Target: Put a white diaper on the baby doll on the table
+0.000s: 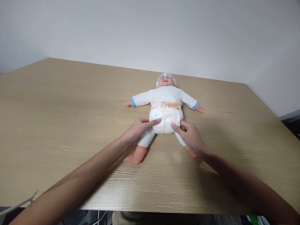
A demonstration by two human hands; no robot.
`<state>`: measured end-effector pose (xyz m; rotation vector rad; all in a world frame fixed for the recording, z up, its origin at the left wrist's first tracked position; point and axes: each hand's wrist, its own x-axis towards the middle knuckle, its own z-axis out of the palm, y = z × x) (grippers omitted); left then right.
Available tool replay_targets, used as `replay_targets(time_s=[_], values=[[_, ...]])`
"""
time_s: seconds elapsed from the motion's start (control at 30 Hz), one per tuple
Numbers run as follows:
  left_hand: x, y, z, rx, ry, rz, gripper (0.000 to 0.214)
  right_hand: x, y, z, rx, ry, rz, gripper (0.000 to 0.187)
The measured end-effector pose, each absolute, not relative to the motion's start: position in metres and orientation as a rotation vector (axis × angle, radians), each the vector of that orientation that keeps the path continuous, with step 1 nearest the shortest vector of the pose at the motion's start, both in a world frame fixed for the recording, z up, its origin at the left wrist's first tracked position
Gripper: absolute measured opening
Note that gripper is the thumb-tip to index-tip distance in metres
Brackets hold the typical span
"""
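A baby doll (167, 92) in a white suit with blue cuffs and a lettered white cap lies on its back, arms spread and legs apart. Around its hips and belly sits a white diaper (164, 114) with a printed orange waistband fastened across the front. My left hand (142, 127) grips the diaper's edge at the leg opening on the left, thumb on the front panel and fingers behind it. On the opposite leg opening, my right hand (188, 133) pinches the edge between thumb and curled fingers. Part of the doll's right-side leg is hidden behind that hand.
The wooden table (70, 125) extends on all sides of the doll, with a pale wall (150, 34) behind it. A white cable (20, 203) crosses the front left edge. Dark items lie beyond the table's right edge.
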<state>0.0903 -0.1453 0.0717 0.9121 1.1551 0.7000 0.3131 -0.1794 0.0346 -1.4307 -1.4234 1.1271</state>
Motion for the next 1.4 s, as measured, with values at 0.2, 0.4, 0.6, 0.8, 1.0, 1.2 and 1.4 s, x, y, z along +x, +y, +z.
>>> replay_targets(time_s=[0.2, 0.4, 0.6, 0.8, 1.0, 1.2, 1.4], values=[[0.090, -0.144, 0.070, 0.902, 1.188, 0.686, 0.057, 0.311, -0.181, 0.034, -1.390, -1.362, 1.165, 0.047], [0.091, -0.143, 0.076, 0.939, 1.171, 0.644, 0.052, 0.304, -0.181, 0.034, -1.357, -1.390, 1.116, 0.038], [0.092, -0.143, 0.073, 0.947, 1.214, 0.645, 0.053, 0.306, -0.176, 0.023, -1.250, -1.392, 1.162, 0.035], [0.093, -0.144, 0.074, 0.962, 1.251, 0.636, 0.053, 0.309, -0.172, 0.014, -1.242, -1.409, 1.170, 0.042], [0.090, -0.145, 0.068, 1.022, 1.204, 0.666, 0.054, 0.320, -0.177, 0.017, -1.343, -1.518, 1.087, 0.040], [0.080, -0.141, 0.055, 1.154, 1.155, 0.663, 0.057, 0.333, -0.178, 0.023, -1.511, -1.669, 0.909, 0.057], [0.075, -0.143, 0.049, 1.309, 1.069, 0.681, 0.064, 0.328, -0.182, 0.034, -1.527, -1.748, 0.823, 0.050]])
